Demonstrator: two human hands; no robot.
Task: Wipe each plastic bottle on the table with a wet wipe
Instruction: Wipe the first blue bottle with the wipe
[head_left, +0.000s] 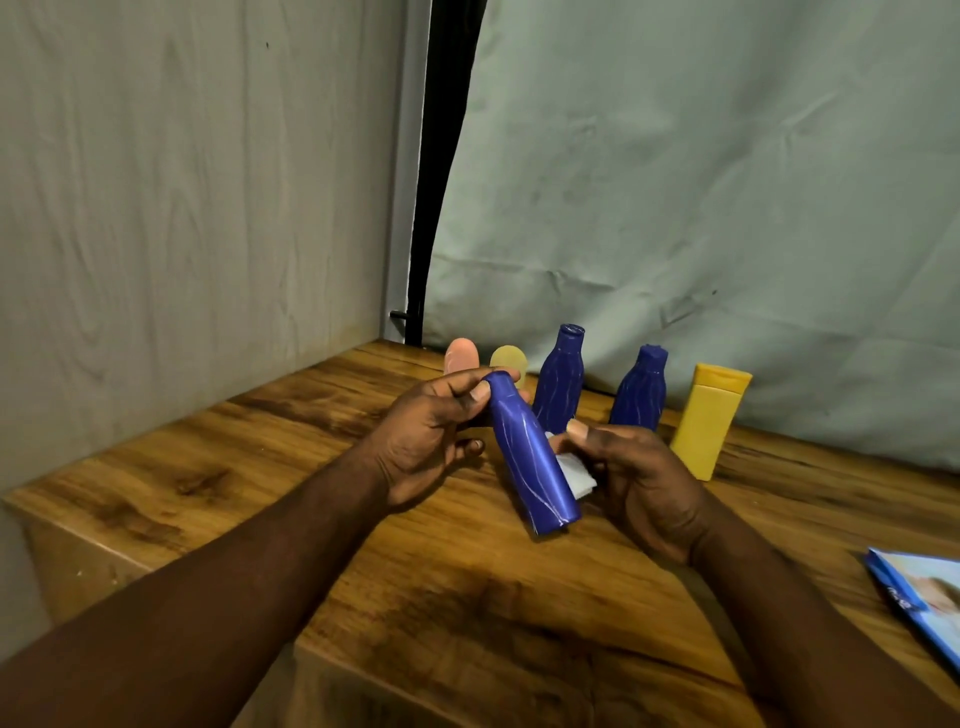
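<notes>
While the head camera looks down over both forearms, the wiping of one bottle appears to be the step in hand: the left hand (431, 436) holds the held blue bottle (530, 467) in the air above the bench (311, 415), its fingers (480, 392) curled round the neck end, with the bottle slanting down toward the person. The right hand (639, 478) pinches a folded white wet wipe (576, 470) against the bottle's right flank, thumb on top. That bottle is deep blue, slim and tapered toward the neck, with pale wavy lines running down its glossy side; I cannot tell whether it is damp. Five more bottles stand at the back of the bench, none touched by either hand: a pink bottle (460, 356) and a pale yellow bottle (509, 358) partly hidden behind the left hand, a taller blue bottle (561, 379), a shorter blue bottle (640, 389) and a yellow bottle (706, 421). A blue wipe pack (924, 597) lies at the right edge. The next move likely calls for sliding the wipe along the body while the left hand turns it, then setting it down upright and apart from the rest.
</notes>
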